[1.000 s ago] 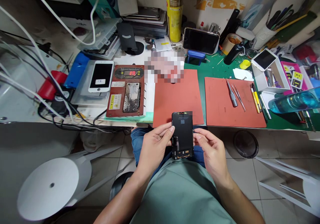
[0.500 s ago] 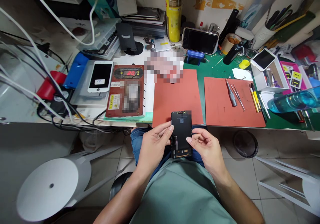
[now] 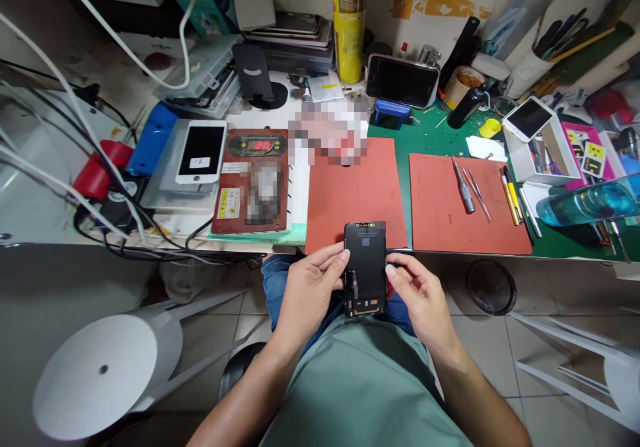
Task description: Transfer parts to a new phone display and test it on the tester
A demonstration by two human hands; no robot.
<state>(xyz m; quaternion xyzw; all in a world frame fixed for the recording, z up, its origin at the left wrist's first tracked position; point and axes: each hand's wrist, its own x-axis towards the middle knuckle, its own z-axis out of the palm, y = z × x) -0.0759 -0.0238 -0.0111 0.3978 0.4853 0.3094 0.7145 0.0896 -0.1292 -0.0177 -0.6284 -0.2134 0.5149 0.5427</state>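
Observation:
A black phone screen assembly (image 3: 366,267) is held over my lap, its back facing up with small contacts and a ribbon strip along the lower end. My left hand (image 3: 313,284) grips its left edge, thumb on the face and fingers behind. At the opposite edge, my right hand (image 3: 417,290) pinches the side between thumb and fingers. Just beyond the screen lies a red-brown mat (image 3: 355,194) at the bench edge. A second such mat (image 3: 480,227) to the right bears a grey screwdriver (image 3: 464,187) and tweezers (image 3: 477,194).
On the left are a heating plate (image 3: 235,167) with a red display and a white phone (image 3: 201,152). A dark phone (image 3: 401,80) leans on a blue stand at the back. A blue bottle (image 3: 590,198) lies at right. Stools (image 3: 100,377) flank me.
My right thumb has slid from the back of the screen out to its right edge. The screen has shifted very slightly right.

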